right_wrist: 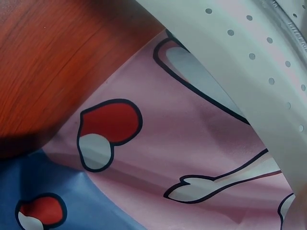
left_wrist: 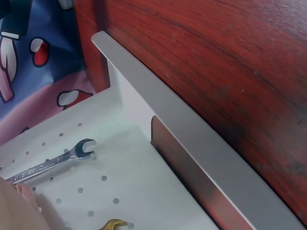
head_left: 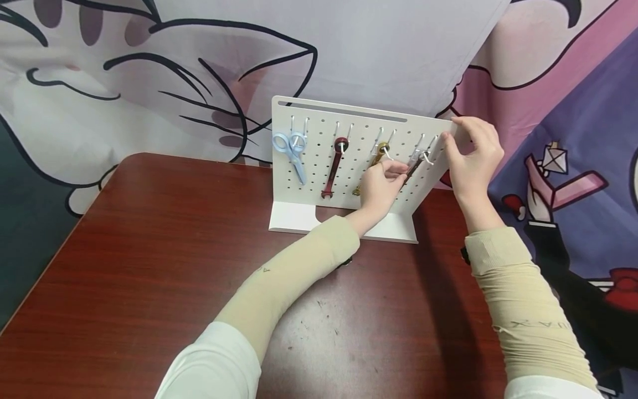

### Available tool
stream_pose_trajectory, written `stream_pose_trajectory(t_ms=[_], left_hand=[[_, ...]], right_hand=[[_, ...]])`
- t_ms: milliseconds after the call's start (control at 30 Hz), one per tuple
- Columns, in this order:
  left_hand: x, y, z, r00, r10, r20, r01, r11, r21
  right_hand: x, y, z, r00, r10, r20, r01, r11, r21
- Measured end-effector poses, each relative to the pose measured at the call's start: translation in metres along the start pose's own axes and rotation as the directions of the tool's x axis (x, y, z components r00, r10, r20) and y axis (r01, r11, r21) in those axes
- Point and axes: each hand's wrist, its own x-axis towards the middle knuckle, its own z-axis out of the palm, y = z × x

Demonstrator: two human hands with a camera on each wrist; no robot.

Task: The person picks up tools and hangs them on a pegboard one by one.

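Note:
A white pegboard [head_left: 366,124] stands upright on the table. My left hand [head_left: 380,188] reaches across its front, fingertips pinching the handle of a silver wrench [head_left: 411,170] on the rightmost hook. In the left wrist view, the open end of that wrench [left_wrist: 82,149] points away from the fingers, close to the board. My right hand [head_left: 473,158] grips the board's upper right corner, thumb in front and fingers over the edge. A gold wrench [head_left: 377,158], partly covered by the left hand, hangs one hook over. Farther left hang a red wrench [head_left: 333,172] and light blue scissors [head_left: 298,165].
The board's white base [head_left: 294,217] rests on a dark red wooden table [head_left: 164,266]. Behind it hangs a cartoon-printed cloth [head_left: 379,61], which continues down the right side. Metal hooks [head_left: 390,154] stick out from the board's face.

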Motion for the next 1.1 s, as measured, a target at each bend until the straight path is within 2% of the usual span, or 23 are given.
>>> stream_pose_trajectory(t_ms=[267,433,533,700,867,1000,1100], left_hand=[[-0.006,-0.009,-0.006,0.998,0.041,0.045,-0.040,0.999,-0.032],[-0.012,-0.012,-0.015,0.992,0.068,0.110,-0.066,0.998,-0.022],[-0.015,-0.012,-0.023,0.982,0.081,0.173,-0.082,0.997,-0.004],[-0.020,-0.011,-0.041,0.956,0.111,0.273,-0.120,0.993,0.014],[-0.024,-0.012,-0.068,0.925,0.170,0.341,-0.213,0.973,0.092],[-0.026,-0.015,-0.094,0.892,0.217,0.396,-0.319,0.923,0.213],[-0.028,-0.016,-0.117,0.861,0.240,0.448,-0.396,0.870,0.295]], right_hand=[[-0.001,-0.001,0.000,1.000,-0.003,-0.016,0.004,1.000,0.014],[-0.001,-0.001,-0.002,1.000,-0.003,-0.011,0.003,1.000,0.016],[-0.001,0.001,-0.004,1.000,-0.020,0.004,0.020,1.000,0.001],[-0.007,0.004,-0.005,0.996,-0.088,-0.006,0.087,0.996,-0.026],[-0.021,-0.001,-0.008,0.988,-0.123,-0.097,0.122,0.992,-0.016],[-0.037,-0.015,-0.014,0.984,-0.126,-0.129,0.127,0.992,-0.003],[-0.051,-0.024,-0.019,0.984,-0.124,-0.126,0.126,0.992,0.010]])
